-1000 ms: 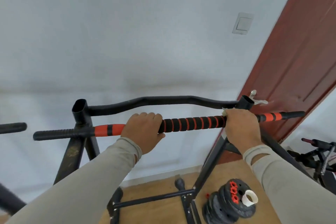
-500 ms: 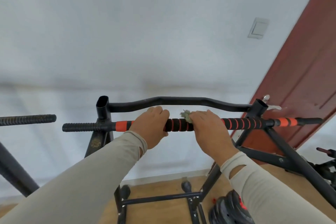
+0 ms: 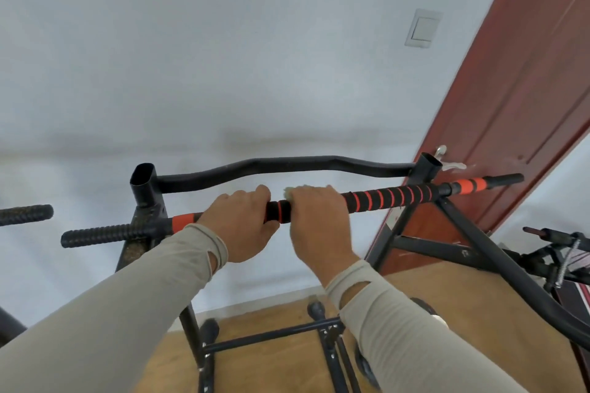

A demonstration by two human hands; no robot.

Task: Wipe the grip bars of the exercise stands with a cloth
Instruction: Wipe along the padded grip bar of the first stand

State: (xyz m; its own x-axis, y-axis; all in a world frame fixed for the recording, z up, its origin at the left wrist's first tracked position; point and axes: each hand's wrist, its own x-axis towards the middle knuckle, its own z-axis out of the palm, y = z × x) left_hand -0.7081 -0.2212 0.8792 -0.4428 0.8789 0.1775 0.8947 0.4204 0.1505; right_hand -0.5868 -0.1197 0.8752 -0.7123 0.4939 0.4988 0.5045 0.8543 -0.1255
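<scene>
The fingers [image 3: 245,193] of the left hand [image 3: 242,223] are curled over the top of the grip bar [image 3: 383,198], grasping it just right of its left orange band. Close beside it, the right hand [image 3: 319,220] is also wrapped over the bar, with only a short black-and-orange piece of padding showing between the two hands. A small pale scrap of cloth [image 3: 289,191] pokes out at the right hand's knuckles; most of it seems to be tucked under the palm, pressed against the bar, though the hand hides it. Both arms wear beige sleeves [image 3: 399,322].

The bar runs between the two black uprights of the exercise stand [image 3: 143,191], its striped padding stretching away to the right upright. A bent black crossbar [image 3: 281,164] links the uprights behind it. Beyond are a white wall [image 3: 223,57] with a light switch [image 3: 423,28], a red-brown door [image 3: 526,89] at right, and wooden floor [image 3: 271,367] below.
</scene>
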